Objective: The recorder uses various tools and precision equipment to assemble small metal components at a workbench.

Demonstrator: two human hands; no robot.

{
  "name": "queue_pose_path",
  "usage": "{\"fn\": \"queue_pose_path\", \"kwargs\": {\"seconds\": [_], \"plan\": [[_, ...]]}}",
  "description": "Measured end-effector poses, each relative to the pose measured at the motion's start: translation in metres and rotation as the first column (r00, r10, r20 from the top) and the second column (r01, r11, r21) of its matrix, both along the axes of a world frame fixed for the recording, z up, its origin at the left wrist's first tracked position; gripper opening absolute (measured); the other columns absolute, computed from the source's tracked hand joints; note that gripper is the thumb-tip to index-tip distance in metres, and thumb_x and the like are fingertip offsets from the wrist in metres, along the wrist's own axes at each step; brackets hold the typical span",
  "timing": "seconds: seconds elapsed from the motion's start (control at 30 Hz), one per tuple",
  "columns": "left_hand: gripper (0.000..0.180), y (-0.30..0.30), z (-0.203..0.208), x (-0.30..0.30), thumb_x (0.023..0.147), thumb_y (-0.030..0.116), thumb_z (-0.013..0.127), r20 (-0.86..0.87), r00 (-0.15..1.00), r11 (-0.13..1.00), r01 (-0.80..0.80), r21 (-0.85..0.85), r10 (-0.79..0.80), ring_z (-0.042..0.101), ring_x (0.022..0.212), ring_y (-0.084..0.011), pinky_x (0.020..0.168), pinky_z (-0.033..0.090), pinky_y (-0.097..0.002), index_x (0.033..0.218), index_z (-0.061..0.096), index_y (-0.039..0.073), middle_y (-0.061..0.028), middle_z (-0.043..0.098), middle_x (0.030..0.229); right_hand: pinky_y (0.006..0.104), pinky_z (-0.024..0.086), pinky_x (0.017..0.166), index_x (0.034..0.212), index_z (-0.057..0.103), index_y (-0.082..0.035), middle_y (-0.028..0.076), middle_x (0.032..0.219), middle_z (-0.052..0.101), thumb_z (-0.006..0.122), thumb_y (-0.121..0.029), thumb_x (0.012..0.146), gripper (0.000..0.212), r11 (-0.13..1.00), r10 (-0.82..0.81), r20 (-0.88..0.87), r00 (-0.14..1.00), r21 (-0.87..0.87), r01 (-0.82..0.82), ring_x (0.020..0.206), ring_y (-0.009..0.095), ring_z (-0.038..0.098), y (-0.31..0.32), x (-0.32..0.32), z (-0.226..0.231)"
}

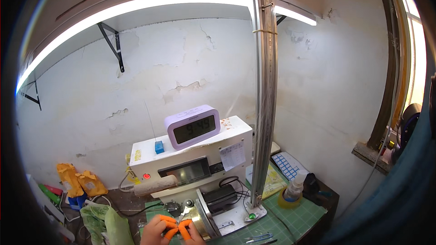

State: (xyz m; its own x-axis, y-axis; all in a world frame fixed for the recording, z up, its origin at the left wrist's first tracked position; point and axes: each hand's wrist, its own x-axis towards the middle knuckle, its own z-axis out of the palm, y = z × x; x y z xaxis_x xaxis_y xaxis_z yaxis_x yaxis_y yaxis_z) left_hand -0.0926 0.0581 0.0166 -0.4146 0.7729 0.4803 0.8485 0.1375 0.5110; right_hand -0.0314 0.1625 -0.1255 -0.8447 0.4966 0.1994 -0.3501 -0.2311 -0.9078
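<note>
Clearance, right: The brass-coloured drum (200,221) is bounding the fingers (183,231) closely on the right; beyond it, the green mat (297,213) is extending toward the edge of the dark counter (334,196).
Clearance, near right: Tweezers (259,237) are lying on the mat, right of the fingers and past the drum.
Clearance, left: A green plastic bag (116,224) is occupying the area left of the fingers, apart from them.
Clearance, above: A beige cylinder (156,185) is projecting beyond the fingers, toward the left, in front of the white machine (242,132).
Drum location: The drum is sitting just to the right of the fingers; whether they are touching it, one cannot tell.
Hand station: The left hand (153,232) and right hand (194,236) are working side by side, tips converging.
Finger state: The orange-covered fingers are bunching together at their tips; whether they are clamping a small part, one cannot tell.
Pointed piece: A small grey piece (183,214) is showing just beyond the fingertips; its attachment is remaining unclear.
Drum finish: The round, metallic-looking surface is reflecting light.
Motor: A black, ribbed-looking body (220,198) is resting beyond the drum, right of the fingers.
Upright: A straight metal post (265,100) is rising farther right.
Mat texture: Pale grid lines are crossing the green surface.
</note>
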Motion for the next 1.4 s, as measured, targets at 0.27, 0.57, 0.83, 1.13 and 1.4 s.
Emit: {"fn": "queue_pose_path", "kwargs": {"seconds": [0.27, 0.57, 0.83, 1.13, 1.4], "plan": [[0.020, -0.009, -0.017, 0.054, 0.083, 0.001, 0.073, -0.345, 0.933, 0.993, -0.076, 0.087, 0.101, 0.066, 0.098, -0.0284, 0.088, 0.047, -0.0421, 0.101, 0.069, 0.007, -0.0082, 0.068, 0.109, 0.0246, 0.042, 0.074, 0.113, 0.053, -0.013, -0.002, 0.094, 0.049, 0.046, -0.028, 0.112, 0.016, 0.993, -0.040, -0.085, 0.996, 0.111, 0.049, 0.083, 0.006, 0.046, 0.000, 0.043, 0.007], [0.013, -0.012, -0.039, 0.010, 0.096, 0.001, 0.067, 0.387, 0.911, 0.970, 0.055, 0.235, -0.146, 0.068, 0.086, -0.0139, 0.076, 0.053, -0.0277, 0.108, 0.073, 0.002, -0.0116, 0.075, 0.100, 0.0252, 0.047, 0.073, 0.124, 0.058, -0.013, -0.003, 0.098, 0.056, 0.044, -0.042, 0.112, 0.035, 0.670, 0.585, -0.013, 0.811, -0.555, -0.492, 0.076, 0.007, 0.054, 0.025, 0.094, 0.038], [0.007, -0.008, -0.055, -0.009, 0.088, 0.000, 0.068, 0.337, 0.929, 0.970, 0.078, 0.230, -0.155, 0.062, 0.091, -0.0201, 0.114, 0.040, -0.0563, 0.094, 0.064, -0.002, -0.0089, 0.062, 0.096, 0.0254, 0.054, 0.070, 0.106, 0.074, -0.003, 0.005, 0.097, 0.072, 0.064, -0.020, 0.104, 0.020, 0.759, 0.605, 0.223, 0.765, 0.129, -0.638, 0.086, 0.009, 0.068, 0.152, 0.163, 0.087], [0.011, -0.003, -0.063, -0.003, 0.085, 0.004, 0.074, 0.303, 0.944, 0.958, 0.038, 0.286, -0.128, 0.066, 0.093, -0.0257, 0.109, 0.045, -0.0638, 0.092, 0.066, 0.000, -0.0122, 0.068, 0.094, 0.0212, 0.045, 0.071, 0.130, 0.061, -0.006, -0.003, 0.110, 0.061, 0.073, -0.016, 0.097, 0.036, 0.039, -0.924, -0.278, 0.263, 0.615, 0.787, 0.083, 0.005, 0.048, 0.319, 0.240, 0.098], [0.019, -0.009, -0.063, -0.008, 0.078, 0.004, 0.084, 0.223, 0.972, 0.969, 0.010, 0.248, -0.067, 0.072, 0.094, -0.0292, 0.101, 0.053, -0.0445, 0.094, 0.073, 0.003, -0.0080, 0.077, 0.097, 0.0307, 0.052, 0.091, 0.128, 0.061, 0.000, 0.012, 0.122, 0.066, 0.058, -0.020, 0.106, 0.031, 0.637, -0.605, -0.194, 0.772, 0.464, 0.615, 0.104, 0.017, 0.063, 0.384, 0.241, 0.081]]}}
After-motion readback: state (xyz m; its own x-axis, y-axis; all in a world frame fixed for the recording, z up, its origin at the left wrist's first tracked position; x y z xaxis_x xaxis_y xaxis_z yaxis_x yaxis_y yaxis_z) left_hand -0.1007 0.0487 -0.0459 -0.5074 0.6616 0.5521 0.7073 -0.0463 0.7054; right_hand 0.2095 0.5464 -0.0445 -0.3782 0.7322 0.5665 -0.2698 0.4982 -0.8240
